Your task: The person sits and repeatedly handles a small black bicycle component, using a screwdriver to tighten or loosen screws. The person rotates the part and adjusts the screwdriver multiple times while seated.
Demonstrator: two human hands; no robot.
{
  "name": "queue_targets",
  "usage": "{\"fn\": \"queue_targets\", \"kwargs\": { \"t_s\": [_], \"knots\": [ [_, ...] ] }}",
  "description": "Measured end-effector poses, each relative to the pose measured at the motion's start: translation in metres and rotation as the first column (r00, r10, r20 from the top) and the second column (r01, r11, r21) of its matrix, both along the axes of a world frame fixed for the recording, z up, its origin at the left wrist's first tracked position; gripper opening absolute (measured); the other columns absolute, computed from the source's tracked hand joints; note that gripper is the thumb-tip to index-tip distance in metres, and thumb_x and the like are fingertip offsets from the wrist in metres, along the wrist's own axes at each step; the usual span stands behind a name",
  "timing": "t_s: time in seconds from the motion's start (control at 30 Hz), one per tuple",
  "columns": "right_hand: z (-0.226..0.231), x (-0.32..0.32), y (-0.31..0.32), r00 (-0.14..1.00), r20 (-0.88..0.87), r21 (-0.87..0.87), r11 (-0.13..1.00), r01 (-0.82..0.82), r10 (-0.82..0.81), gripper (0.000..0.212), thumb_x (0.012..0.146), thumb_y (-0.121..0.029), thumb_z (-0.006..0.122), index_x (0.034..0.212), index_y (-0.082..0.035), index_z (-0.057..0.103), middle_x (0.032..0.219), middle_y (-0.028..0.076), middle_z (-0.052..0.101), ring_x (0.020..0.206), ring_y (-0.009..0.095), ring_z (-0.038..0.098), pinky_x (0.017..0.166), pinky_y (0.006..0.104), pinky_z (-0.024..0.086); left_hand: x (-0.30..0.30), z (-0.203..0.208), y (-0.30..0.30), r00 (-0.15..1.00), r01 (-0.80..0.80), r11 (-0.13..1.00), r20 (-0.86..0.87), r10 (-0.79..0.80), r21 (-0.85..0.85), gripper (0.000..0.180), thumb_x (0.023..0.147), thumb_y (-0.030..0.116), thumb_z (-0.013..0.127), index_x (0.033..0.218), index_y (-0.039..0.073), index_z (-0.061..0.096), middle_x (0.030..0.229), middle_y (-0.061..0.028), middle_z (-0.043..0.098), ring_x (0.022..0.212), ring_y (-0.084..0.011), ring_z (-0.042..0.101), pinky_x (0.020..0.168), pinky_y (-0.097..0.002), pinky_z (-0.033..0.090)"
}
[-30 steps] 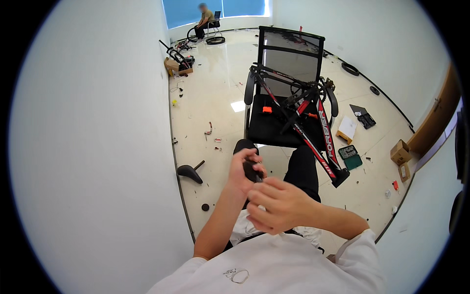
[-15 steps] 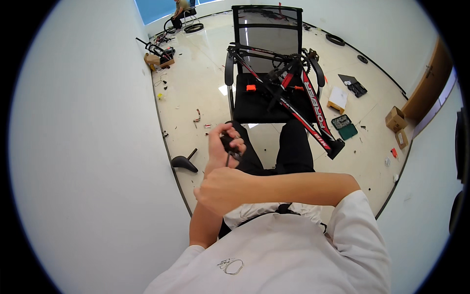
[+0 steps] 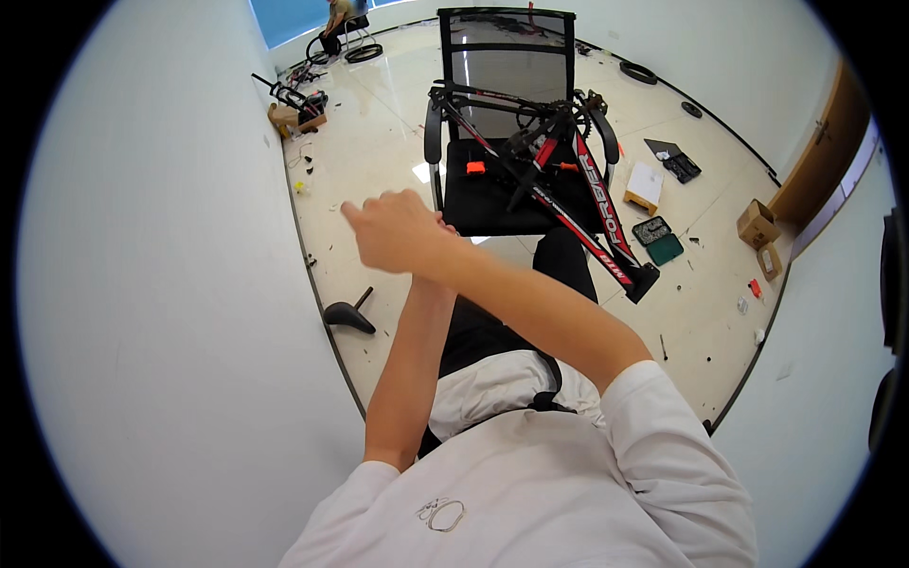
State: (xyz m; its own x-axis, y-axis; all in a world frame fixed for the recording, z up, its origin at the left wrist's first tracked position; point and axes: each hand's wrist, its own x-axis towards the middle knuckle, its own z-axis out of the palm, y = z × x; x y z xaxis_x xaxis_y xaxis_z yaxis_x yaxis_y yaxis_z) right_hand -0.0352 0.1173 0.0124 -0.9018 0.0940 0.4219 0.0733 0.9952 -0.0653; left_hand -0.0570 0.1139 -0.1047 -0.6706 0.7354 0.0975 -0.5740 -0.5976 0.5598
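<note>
My right hand (image 3: pixel 400 232) reaches across my body and lies over my left hand (image 3: pixel 445 225). Its fingers curl down, with one digit sticking out to the left; whatever they grip is out of sight. Only a few bent fingertips of my left hand show past the right wrist, and what it holds is covered. Just beyond both hands, a black and red bicycle frame (image 3: pixel 595 185) with a crank and chainring lies across a black mesh office chair (image 3: pixel 507 123). A small orange object (image 3: pixel 475 168) rests on the seat.
A black bicycle saddle (image 3: pixel 350 316) lies by the left wall. On the floor at right are an open green case (image 3: pixel 666 248), a white-topped wooden box (image 3: pixel 644 186), a black tool case (image 3: pixel 680 168) and cardboard boxes (image 3: pixel 757 224). A person (image 3: pixel 336 24) sits far left beside tyres (image 3: pixel 364 53).
My right hand has moved from my left forearm up and forward, over my left hand. The black part seen in my left hand before is now hidden. The view has shifted slightly.
</note>
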Motion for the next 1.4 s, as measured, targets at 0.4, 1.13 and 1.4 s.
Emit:
{"fn": "queue_targets", "kwargs": {
  "t_s": [0.4, 1.13, 1.4],
  "knots": [
    [-0.015, -0.007, 0.049, 0.926, 0.330, -0.312, 0.904, 0.292, -0.186, 0.034, 0.078, -0.018, 0.055, 0.108, -0.004, 0.061, 0.100, 0.017, 0.068, 0.094, 0.033, 0.067, 0.081, 0.0422, 0.052, 0.029, 0.027, -0.014, 0.983, -0.139, 0.915, 0.057, 0.172, -0.378, 0.020, 0.092, 0.023, 0.056, 0.082, 0.006, 0.057, 0.064, -0.0030, 0.053, 0.048, -0.0138, 0.050, 0.047, -0.0291, 0.043],
    [-0.035, 0.049, 0.080, 0.979, -0.103, -0.429, 0.896, 0.118, -0.178, 0.026, 0.085, -0.024, 0.060, 0.103, -0.006, 0.061, 0.102, 0.010, 0.066, 0.093, 0.028, 0.064, 0.080, 0.0418, 0.050, 0.009, 0.034, -0.024, 0.987, -0.157, 0.880, -0.039, 0.156, -0.448, 0.017, 0.086, 0.014, 0.055, 0.071, 0.005, 0.052, 0.058, -0.0042, 0.048, 0.041, -0.0128, 0.042, 0.042, -0.0291, 0.036],
    [-0.015, 0.101, 0.080, 0.885, -0.155, 0.300, 0.875, -0.381, 0.439, 0.035, 0.086, -0.039, 0.063, 0.088, -0.004, 0.062, 0.103, 0.011, 0.060, 0.110, 0.030, 0.054, 0.098, 0.0386, 0.042, -0.004, 0.042, -0.057, 0.908, 0.416, 0.811, 0.238, -0.345, -0.410, 0.026, 0.085, 0.030, 0.058, 0.067, 0.013, 0.050, 0.058, 0.0011, 0.051, 0.039, -0.0114, 0.038, 0.040, -0.0257, 0.033]
  ]
}}
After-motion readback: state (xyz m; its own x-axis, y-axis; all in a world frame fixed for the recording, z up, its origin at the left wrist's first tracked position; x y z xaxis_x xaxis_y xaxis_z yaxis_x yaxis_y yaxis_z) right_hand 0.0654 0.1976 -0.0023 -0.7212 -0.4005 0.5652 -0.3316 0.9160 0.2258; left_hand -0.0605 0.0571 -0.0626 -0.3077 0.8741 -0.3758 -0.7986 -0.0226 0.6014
